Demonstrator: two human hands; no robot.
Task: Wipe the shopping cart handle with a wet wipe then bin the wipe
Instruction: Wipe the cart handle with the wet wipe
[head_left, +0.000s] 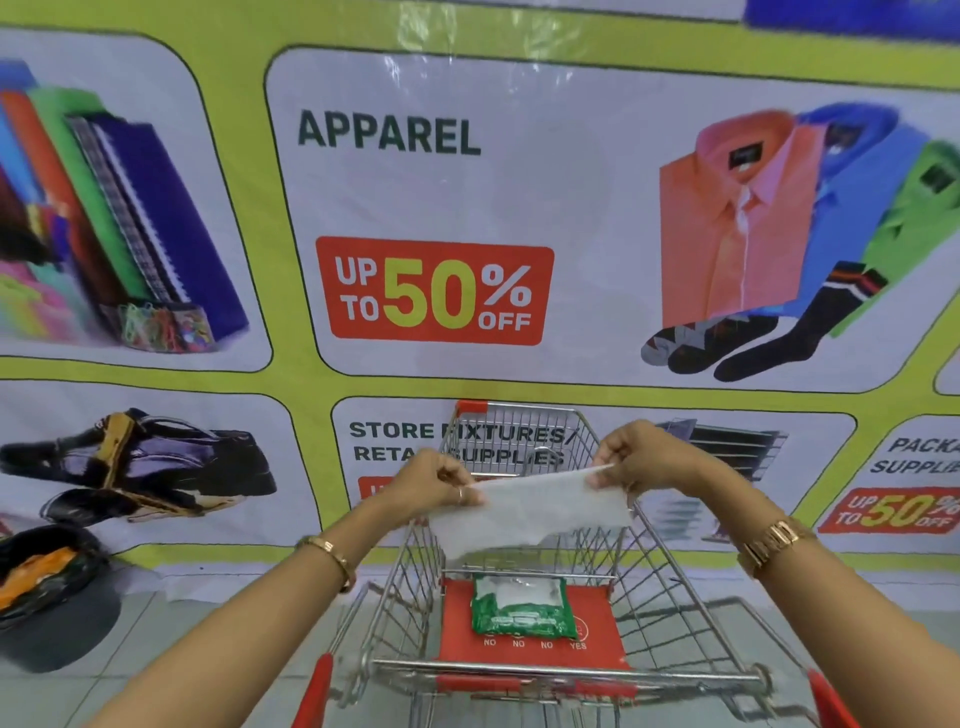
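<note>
A white wet wipe (530, 506) is stretched out flat in the air above the wire shopping cart (670, 577). My left hand (434, 486) pinches its left corner and my right hand (636, 457) pinches its right corner. The cart handle (545, 670), a metal bar with red parts, runs across the bottom of the view below both forearms. A green and white wipe pack (522, 605) lies on the cart's red child-seat flap (602, 623).
A black bin (57, 597) lined with a dark bag and holding orange waste stands on the tiled floor at the far left. A large printed banner (467, 208) covers the wall right behind the cart.
</note>
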